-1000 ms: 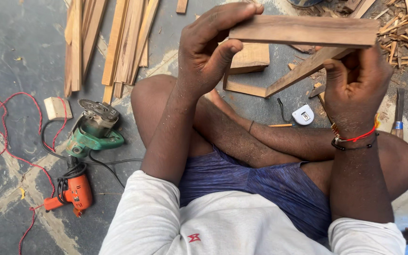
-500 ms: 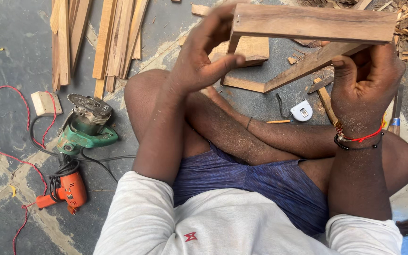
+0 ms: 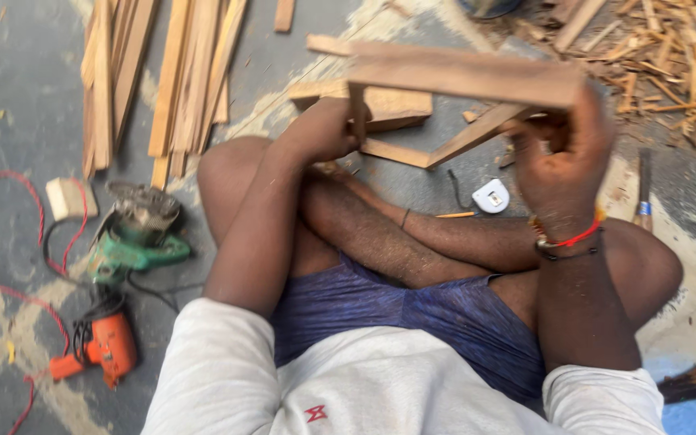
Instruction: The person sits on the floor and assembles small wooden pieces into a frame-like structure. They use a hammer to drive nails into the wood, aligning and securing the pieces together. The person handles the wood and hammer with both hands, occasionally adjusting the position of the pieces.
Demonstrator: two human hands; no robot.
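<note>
Concrete floor (image 3: 10, 72); hands (image 3: 561, 165) gripping wooden frame (image 3: 465, 80).

Wooden frame (image 3: 461, 80) held up over the knees, left hand (image 3: 324, 129) on its left leg, right hand (image 3: 561, 165) at its right end. Tape measure (image 3: 491, 196) on the floor below it. Grinder (image 3: 134, 234) and drill (image 3: 102, 346) left of the legs, drill nearer. Slats (image 3: 163, 72) far left, scrap pile (image 3: 670, 64) far right.

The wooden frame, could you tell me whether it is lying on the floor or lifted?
Lifted: both hands, left hand and right hand, hold the wooden frame above the crossed legs.
</note>
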